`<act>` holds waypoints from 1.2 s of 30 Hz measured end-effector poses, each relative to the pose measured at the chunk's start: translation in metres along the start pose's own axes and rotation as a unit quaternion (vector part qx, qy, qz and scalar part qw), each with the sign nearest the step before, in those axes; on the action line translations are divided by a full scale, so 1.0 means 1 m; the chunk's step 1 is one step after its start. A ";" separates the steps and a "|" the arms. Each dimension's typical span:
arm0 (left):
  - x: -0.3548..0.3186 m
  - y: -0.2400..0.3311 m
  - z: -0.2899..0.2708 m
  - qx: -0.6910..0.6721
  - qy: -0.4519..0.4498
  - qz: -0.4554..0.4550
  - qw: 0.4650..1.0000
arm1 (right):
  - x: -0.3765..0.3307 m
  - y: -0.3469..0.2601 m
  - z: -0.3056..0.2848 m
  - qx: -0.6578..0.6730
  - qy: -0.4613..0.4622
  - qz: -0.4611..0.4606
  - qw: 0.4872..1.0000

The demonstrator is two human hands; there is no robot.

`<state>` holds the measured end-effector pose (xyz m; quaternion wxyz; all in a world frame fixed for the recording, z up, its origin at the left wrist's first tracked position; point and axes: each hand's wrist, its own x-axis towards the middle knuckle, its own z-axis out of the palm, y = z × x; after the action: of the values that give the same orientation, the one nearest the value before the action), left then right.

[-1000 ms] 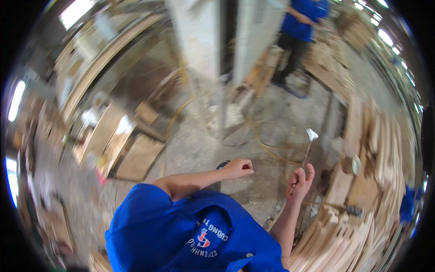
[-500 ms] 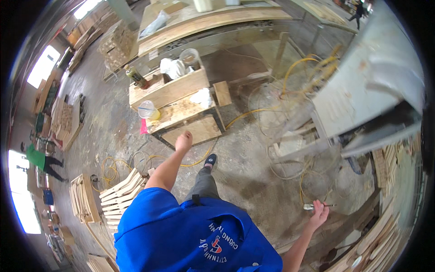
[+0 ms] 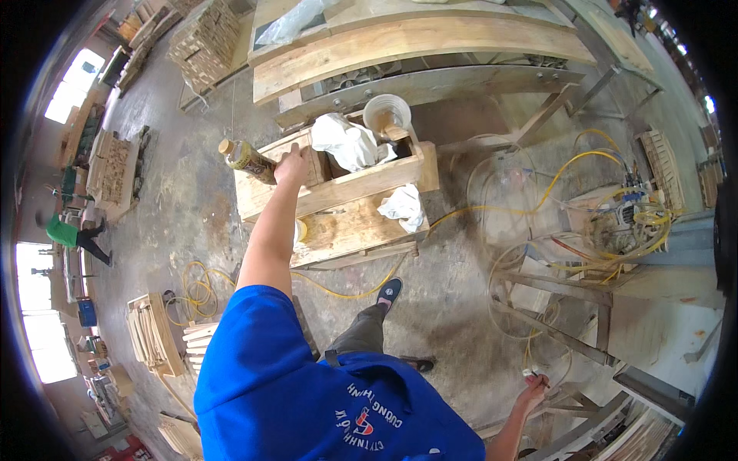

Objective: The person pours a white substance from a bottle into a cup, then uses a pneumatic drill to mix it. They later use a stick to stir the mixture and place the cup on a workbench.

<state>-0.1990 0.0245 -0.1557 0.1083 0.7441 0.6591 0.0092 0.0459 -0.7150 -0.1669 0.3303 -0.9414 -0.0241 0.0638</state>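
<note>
A wooden crate (image 3: 338, 192) stands at twelve o'clock; the bottle (image 3: 244, 157) lies tilted on its eleven o'clock corner. The left hand (image 3: 292, 165) touches it, fingers curled, seemingly mid-grasp; lifting needs a closed grip. The right hand (image 3: 533, 386), five o'clock, pinches something small.

Bottle (image 3: 246, 157), brownish-yellow with a pale cap, lies tilted at the left end of the wooden crate (image 3: 338, 196); a yellowish patterned label is wrapped round its body. It is touched by the left hand (image 3: 292, 165). Clear plastic bag (image 3: 296, 21) seen on the bench top behind. No signs or screens seen
</note>
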 end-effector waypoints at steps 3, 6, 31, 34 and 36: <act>0.015 -0.013 0.014 0.012 -0.019 0.030 0.999 | -0.005 -0.029 0.029 0.011 -0.026 -0.003 1.000; 0.024 -0.038 0.017 0.035 0.029 0.065 0.997 | -0.005 -0.052 0.052 0.009 -0.048 -0.014 0.999; 0.002 -0.234 -0.051 -0.104 0.148 -0.201 0.963 | -0.033 0.002 0.068 -0.021 -0.199 0.098 0.975; 0.018 -0.232 -0.048 -0.045 0.126 -0.200 0.971 | -0.033 -0.024 0.064 -0.277 -0.156 0.043 0.947; 0.004 -0.252 -0.045 -0.037 0.145 -0.169 0.974 | -0.024 -0.043 0.072 -0.399 -0.125 -0.120 0.900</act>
<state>-0.4521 0.0626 -0.1559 0.0387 0.6081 0.7834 0.1229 0.0123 -0.6395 -0.1932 -0.0736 -0.9685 -0.2019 0.1261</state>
